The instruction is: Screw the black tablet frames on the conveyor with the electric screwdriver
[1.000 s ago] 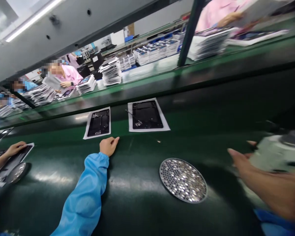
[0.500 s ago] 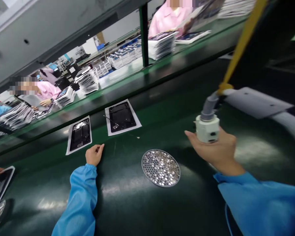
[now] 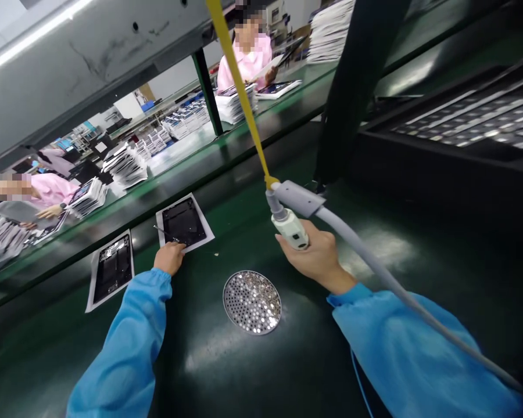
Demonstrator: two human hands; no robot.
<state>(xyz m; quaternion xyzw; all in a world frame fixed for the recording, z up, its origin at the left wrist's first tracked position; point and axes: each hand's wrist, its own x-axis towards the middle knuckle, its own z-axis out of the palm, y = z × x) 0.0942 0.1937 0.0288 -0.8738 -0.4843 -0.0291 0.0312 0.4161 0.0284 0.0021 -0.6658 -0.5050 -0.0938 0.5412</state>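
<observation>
My right hand point(image 3: 316, 255) is closed around a pale electric screwdriver point(image 3: 291, 229) with a grey cable, which hangs from a yellow strap. Its lower end is hidden by my hand. My left hand point(image 3: 169, 258) is at the lower edge of a black tablet housing point(image 3: 189, 220) on a white sheet. A thin strip with a small part point(image 3: 168, 234) lies across that housing. Most of the left fingers are hidden, so whether they grip the edge cannot be seen. Between my hands lies a round perforated plate point(image 3: 235, 305) with many small shiny pieces in its holes.
Another black tablet housing point(image 3: 113, 267) on white backing lies to the left. A grey tube point(image 3: 375, 267) curves over my right sleeve. At the right stands a dark rack point(image 3: 418, 168). Across the green bench, people in pink sit among stacks of white-backed panels point(image 3: 124, 165).
My left hand has moved forward to the lower edge of the nearer-right tablet housing. My right hand still holds the screwdriver, now tilted. The view has turned right, showing the rack.
</observation>
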